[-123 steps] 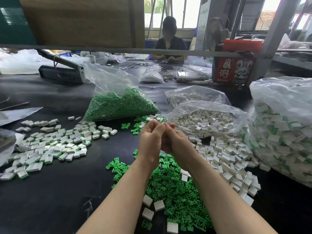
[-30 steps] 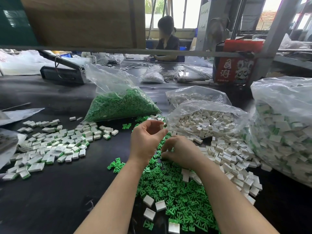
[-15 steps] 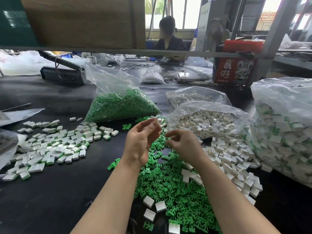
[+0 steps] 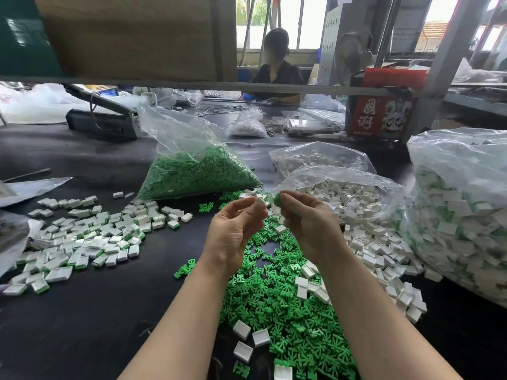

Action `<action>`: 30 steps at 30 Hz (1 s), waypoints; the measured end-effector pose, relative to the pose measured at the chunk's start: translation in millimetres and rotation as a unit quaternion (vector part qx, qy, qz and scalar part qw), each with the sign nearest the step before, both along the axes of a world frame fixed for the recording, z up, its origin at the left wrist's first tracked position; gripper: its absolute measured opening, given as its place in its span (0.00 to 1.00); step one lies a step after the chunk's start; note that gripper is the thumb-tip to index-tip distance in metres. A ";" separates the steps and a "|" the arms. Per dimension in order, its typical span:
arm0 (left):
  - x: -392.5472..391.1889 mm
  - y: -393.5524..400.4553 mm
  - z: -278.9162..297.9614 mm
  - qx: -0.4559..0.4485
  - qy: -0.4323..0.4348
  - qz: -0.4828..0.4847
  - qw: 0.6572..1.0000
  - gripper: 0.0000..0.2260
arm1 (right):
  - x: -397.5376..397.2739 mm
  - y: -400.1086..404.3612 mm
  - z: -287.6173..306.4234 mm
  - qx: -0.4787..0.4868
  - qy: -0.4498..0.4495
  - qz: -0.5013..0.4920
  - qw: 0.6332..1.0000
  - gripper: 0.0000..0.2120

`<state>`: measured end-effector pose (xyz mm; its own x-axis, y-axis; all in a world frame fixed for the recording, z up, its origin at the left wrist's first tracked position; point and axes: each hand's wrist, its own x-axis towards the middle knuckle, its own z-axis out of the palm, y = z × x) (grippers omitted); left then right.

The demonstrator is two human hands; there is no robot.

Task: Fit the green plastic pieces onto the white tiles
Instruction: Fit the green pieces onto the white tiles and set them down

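Between hands [image 4: 270,205] — tile [image 4: 259,202], green piece [image 4: 276,200]

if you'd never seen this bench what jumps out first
The loose green plastic pieces spread across the dark table beneath both forearms. Above them, the left hand pinches a white tile and the right hand a green piece. Bulging clear bags crowd the right.

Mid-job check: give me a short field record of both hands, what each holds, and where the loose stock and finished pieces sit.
left hand: raised left hand, fingers pinch small white square tile
right hand: raised right hand pinches small green plastic piece
contact: tile and piece close, not yet joined
loose green stock: heap of green plastic pieces under the forearms
loose white stock: spread of white tiles, right
finished: tiles with green edges, left
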<state>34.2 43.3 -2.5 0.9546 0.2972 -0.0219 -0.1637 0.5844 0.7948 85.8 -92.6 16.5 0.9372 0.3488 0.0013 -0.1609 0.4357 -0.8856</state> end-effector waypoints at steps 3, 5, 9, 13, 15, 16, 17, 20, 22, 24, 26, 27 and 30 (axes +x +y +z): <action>-1.0 -1.8 0.3 0.024 -0.005 -0.013 1.000 0.21 | 0.0 1.0 -1.0 0.011 0.000 -0.013 1.000 0.07; -0.9 -3.9 0.4 0.039 -0.007 -0.018 0.999 0.21 | -0.7 1.8 -1.7 0.008 -0.007 -0.022 1.000 0.06; -0.3 -8.2 1.7 0.054 -0.006 -0.017 0.998 0.17 | -2.1 3.2 -4.4 -0.004 -0.034 -0.047 0.998 0.04; -0.7 -9.0 1.6 0.062 -0.010 -0.014 0.998 0.15 | -2.4 1.7 -5.4 -0.022 -0.071 -0.055 0.996 0.05; -0.8 -8.3 1.0 0.068 -0.010 -0.007 0.998 0.15 | -2.2 2.0 -6.5 -0.048 -0.094 -0.062 0.992 0.05; -0.6 -7.9 0.8 0.071 -0.011 -0.005 0.997 0.15 | -2.3 2.7 -7.1 -0.060 -0.105 -0.067 0.990 0.05; -0.7 -7.5 0.7 0.075 -0.012 -0.004 0.997 0.15 | -2.5 3.5 -7.6 -0.067 -0.114 -0.073 0.989 0.05; -0.9 -6.5 0.2 0.086 -0.013 -0.002 0.996 0.16 | -2.4 4.1 -8.3 -0.070 -0.136 -0.079 0.985 0.04; -1.5 -5.8 -0.1 0.097 -0.014 0.002 0.995 0.14 | -2.1 2.9 -8.8 -0.074 -0.161 -0.079 0.981 0.04; -1.6 -5.7 -0.4 0.110 -0.017 0.008 0.994 0.13 | -1.7 1.8 -9.1 -0.089 -0.187 -0.087 0.974 0.04; -1.8 -6.6 -0.1 0.118 -0.020 0.016 0.993 0.13 | -2.1 1.7 -9.1 -0.108 -0.214 -0.092 0.967 0.05; -1.8 -6.8 0.0 0.119 -0.019 0.021 0.992 0.14 | -2.5 1.8 -9.1 -0.112 -0.223 -0.093 0.964 0.06; -1.9 -6.4 0.2 0.115 -0.020 0.027 0.993 0.13 | -3.4 1.7 -8.9 -0.113 -0.238 -0.092 0.960 0.06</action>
